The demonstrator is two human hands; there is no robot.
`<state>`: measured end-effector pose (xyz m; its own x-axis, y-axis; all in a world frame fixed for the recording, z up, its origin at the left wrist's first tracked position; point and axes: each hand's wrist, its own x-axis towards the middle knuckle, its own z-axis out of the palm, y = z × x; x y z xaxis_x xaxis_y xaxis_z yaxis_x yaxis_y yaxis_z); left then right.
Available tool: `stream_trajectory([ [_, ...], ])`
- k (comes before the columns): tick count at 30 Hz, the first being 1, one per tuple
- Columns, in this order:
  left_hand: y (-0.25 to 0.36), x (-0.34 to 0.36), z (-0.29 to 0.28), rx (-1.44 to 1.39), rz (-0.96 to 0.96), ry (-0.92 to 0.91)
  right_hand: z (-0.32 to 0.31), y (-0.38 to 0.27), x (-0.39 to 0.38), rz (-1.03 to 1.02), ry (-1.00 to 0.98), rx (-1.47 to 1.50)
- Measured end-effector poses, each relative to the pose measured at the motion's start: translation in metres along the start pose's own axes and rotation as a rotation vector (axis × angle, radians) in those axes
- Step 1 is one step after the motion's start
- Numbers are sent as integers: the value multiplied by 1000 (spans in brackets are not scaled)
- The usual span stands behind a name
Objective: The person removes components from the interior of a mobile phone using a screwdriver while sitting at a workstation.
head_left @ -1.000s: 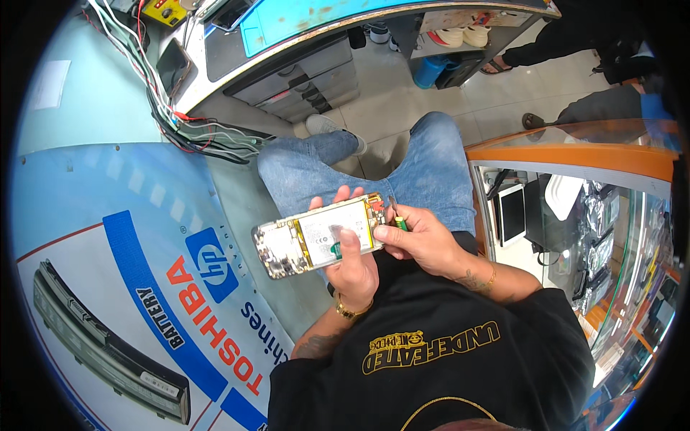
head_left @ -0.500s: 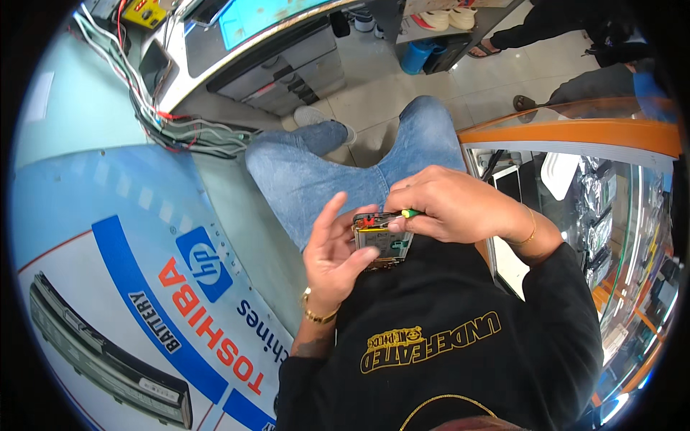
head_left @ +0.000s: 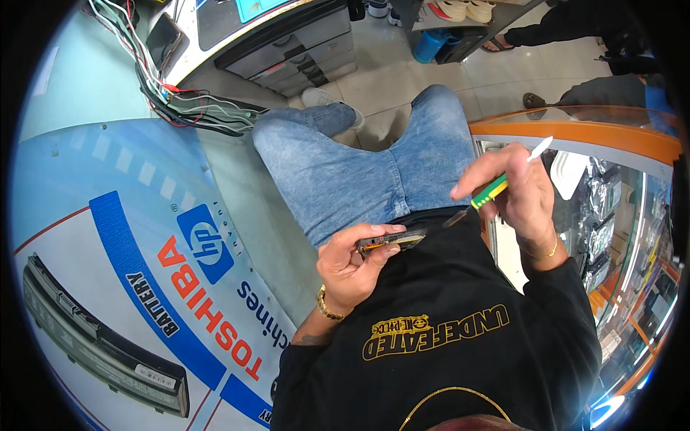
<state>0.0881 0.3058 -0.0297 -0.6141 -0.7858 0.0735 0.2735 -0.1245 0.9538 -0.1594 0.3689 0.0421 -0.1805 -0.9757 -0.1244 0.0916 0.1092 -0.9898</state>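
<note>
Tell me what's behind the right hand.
Behind the right hand, holding a tool, are jeans and a display case, a white tray showing beside the hand. Whatever the hand covers inside the case cannot be seen.

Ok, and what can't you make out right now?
All in the head view:
Phone: inner face, tipped nearly edge-on and partly covered by the left hand.
Green-yellow tool: whether the white piece joins it; the right hand hides that part.
Metal tip: exact shape, too small.
Blue mat: far side, cut off by the top edge.
</note>
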Motion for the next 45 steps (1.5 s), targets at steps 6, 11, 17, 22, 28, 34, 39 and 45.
stream_trajectory([
  [6,1,-2,-6,97,39,18,24,7,1,125,-152,245],
  [11,1,-1,-6,162,69,68,31,17,11,-139,-245,-142],
  [17,2,-4,-9,203,59,33,39,25,11,-198,-235,-4],
  [22,-4,-6,-12,229,43,33,40,24,10,-195,-218,-18],
  [28,-6,-4,-10,227,20,35,38,23,12,-220,-221,-76],
  [34,-14,-3,-17,311,12,-5,41,22,14,-274,-209,-178],
  [39,-27,-2,-11,156,-3,44,34,25,19,-184,-225,-211],
  [45,-30,-3,-7,76,-35,39,27,29,23,98,-236,31],
])
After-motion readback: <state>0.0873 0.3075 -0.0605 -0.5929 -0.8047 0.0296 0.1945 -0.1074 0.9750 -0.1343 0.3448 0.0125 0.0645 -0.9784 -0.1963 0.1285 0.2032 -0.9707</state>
